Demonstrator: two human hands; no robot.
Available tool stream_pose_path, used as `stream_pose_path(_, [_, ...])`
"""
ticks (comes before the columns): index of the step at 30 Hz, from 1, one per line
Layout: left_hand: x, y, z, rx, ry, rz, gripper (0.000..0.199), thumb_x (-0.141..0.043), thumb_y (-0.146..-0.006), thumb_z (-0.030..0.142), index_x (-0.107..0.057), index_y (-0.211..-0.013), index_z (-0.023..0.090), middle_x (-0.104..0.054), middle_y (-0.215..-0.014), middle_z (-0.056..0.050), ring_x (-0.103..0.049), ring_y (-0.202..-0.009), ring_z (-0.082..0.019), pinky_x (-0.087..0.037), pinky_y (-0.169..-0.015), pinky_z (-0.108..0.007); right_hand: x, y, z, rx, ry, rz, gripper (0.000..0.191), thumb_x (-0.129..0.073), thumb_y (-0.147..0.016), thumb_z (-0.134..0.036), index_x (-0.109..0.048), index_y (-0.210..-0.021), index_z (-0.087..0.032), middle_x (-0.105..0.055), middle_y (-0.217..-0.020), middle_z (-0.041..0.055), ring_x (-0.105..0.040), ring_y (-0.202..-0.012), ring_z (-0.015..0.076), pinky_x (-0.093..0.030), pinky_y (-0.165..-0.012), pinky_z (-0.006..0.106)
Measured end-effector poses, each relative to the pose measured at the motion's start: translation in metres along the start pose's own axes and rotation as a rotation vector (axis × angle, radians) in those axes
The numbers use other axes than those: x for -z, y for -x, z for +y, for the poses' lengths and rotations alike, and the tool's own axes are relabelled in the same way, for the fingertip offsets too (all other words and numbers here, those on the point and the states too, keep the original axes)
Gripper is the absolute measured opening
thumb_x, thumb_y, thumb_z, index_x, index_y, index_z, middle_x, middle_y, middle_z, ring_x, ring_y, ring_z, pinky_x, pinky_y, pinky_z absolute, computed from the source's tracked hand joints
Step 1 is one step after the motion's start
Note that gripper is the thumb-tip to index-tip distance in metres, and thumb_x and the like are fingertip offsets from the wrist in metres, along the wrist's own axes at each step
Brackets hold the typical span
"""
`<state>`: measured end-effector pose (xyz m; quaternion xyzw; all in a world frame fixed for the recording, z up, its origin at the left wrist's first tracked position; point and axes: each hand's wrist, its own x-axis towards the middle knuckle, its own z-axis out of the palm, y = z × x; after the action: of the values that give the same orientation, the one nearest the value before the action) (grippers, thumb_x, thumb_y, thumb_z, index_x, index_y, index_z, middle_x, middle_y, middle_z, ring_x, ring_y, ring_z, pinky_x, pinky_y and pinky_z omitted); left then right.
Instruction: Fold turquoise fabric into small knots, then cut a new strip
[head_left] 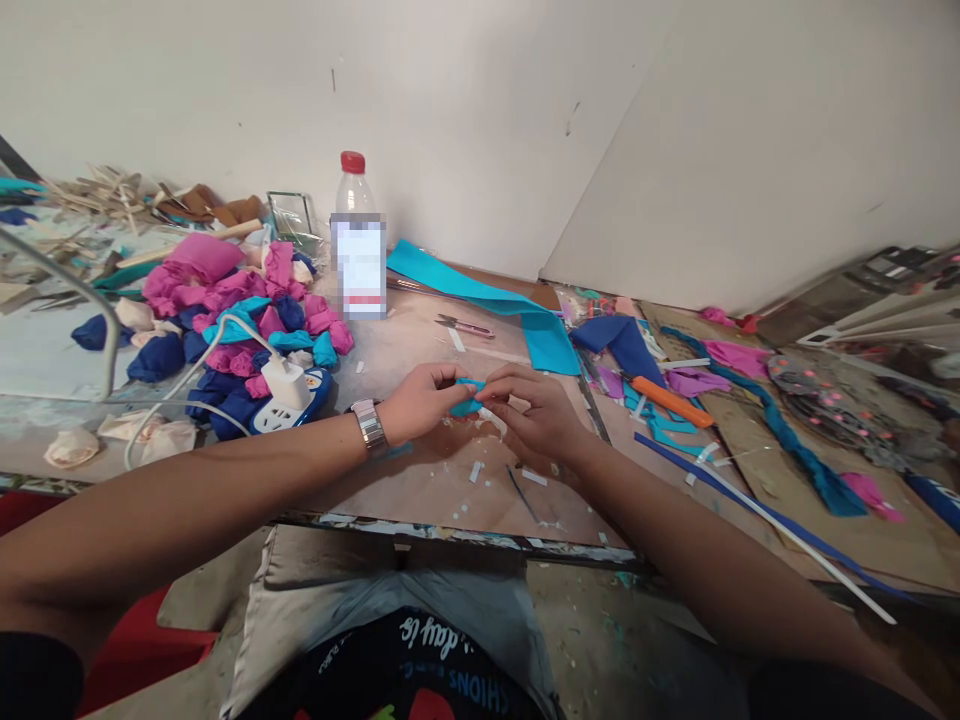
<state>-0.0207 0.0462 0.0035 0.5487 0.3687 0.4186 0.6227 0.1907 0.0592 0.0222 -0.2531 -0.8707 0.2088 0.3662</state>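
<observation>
Between my two hands, over the middle of the brown-papered table [420, 490], is a small piece of turquoise fabric [466, 397]. My left hand [424, 405], with a watch [369, 424] on its wrist, pinches the fabric from the left. From the right, the thumb and fingers of my right hand [536, 410] close on the same piece. A whitish strip shows just under the right fingers; whether they touch it I cannot tell. Beyond the hands lie pink-handled thread snips [466, 328] and a long turquoise cloth strip [480, 290].
To the left, pink, navy and turquoise fabric bundles [240, 290] are heaped around a power strip [289, 405] with a white charger and cable. A red-capped bottle [354, 190] stands behind a propped phone [362, 265]. An orange glue gun [671, 402] and cloth scraps lie rightward.
</observation>
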Motion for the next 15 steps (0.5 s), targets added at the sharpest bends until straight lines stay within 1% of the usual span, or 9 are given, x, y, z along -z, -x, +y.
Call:
stream_pose_path(3, [0.0002,0.0007,-0.0011,0.008,-0.003,-0.005,0.036,-0.078,-0.079,0.047,-0.07,-0.086,0.013,-0.068,-0.073,-0.001,-0.06,-0.065,-0.012,-0.048,-0.066,-0.026,0.0011,-0.0003,0.0007,-0.034,-0.002,-0.021,0.016,-0.066,-0.099,-0.035,-0.079,-0.097,-0.026,-0.074,-0.095,0.0075,-0.069,-0.085,0.0195,-0.057,-0.075,0.033])
stream_pose_path(7, [0.0013,0.001,-0.0027,0.0,-0.042,-0.018,0.034,-0.077,-0.08,0.046,-0.071,-0.086,0.013,-0.068,-0.073,-0.001,-0.06,-0.065,-0.011,-0.049,-0.065,-0.026,0.003,-0.0004,0.0039,-0.03,-0.042,-0.062,0.019,-0.067,-0.098,-0.039,-0.08,-0.096,-0.026,-0.072,-0.097,0.0078,-0.066,-0.077,0.0175,-0.057,-0.071,0.033])
stream_pose_path(12, [0.0018,0.0014,0.0004,-0.004,-0.043,-0.053,0.033,-0.078,-0.08,0.045,-0.071,-0.084,0.013,-0.067,-0.073,-0.001,-0.059,-0.065,-0.011,-0.048,-0.065,-0.026,0.0057,-0.001,0.0043,0.03,-0.035,-0.109,0.012,-0.07,-0.097,-0.032,-0.081,-0.1,-0.026,-0.072,-0.099,0.0081,-0.068,-0.086,0.0189,-0.057,-0.079,0.033])
stream_pose_path(15, [0.0018,0.0014,0.0009,-0.021,-0.06,-0.069,0.032,-0.077,-0.081,0.045,-0.07,-0.084,0.013,-0.066,-0.073,-0.001,-0.058,-0.065,-0.011,-0.048,-0.065,-0.026,0.006,-0.0014,0.0018,0.02,-0.042,-0.103,0.012,-0.07,-0.097,-0.032,-0.08,-0.097,-0.025,-0.072,-0.095,0.0071,-0.067,-0.078,0.0168,-0.057,-0.073,0.032])
